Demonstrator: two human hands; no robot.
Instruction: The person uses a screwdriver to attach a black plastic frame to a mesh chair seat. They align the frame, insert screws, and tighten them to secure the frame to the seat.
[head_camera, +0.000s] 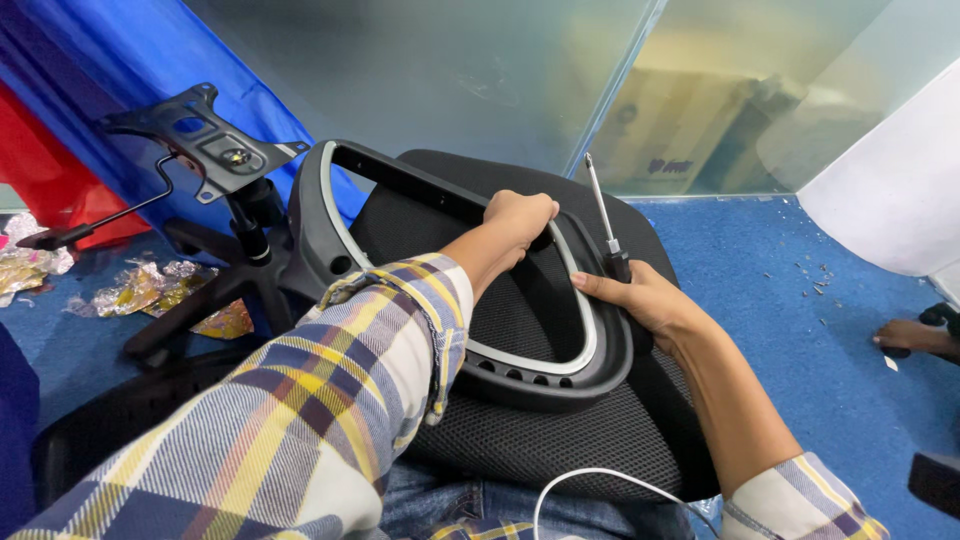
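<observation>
Blue carpet covers the floor, and frosted glass panels stand at twelve o'clock behind the work. On the person's lap lies a black mesh seat cushion, serving as a soft rest, and on top of it sits the armrest frame, a curved loop of dark grey plastic with a lighter grey inner band and a row of small holes along its lower edge at six o'clock.

The left hand reaches across and grips the frame's upper bar at about one o'clock, fingers wrapped tightly round it, which seems meant to keep the loop from sliding on the springy mesh. The right hand lies against the frame's outer rim at three o'clock, its fingers closed around the black handle of a screwdriver whose metal shaft points up and away, clear of the frame. Held this way, the tool looks parked rather than in use.

At ten o'clock a chair base with its metal mounting plate and a lever stands on the carpet. Crumpled foil wrappers lie near it at nine o'clock. A white cable curls over the cushion at six o'clock. Someone else's bare foot rests at three o'clock, well apart.
</observation>
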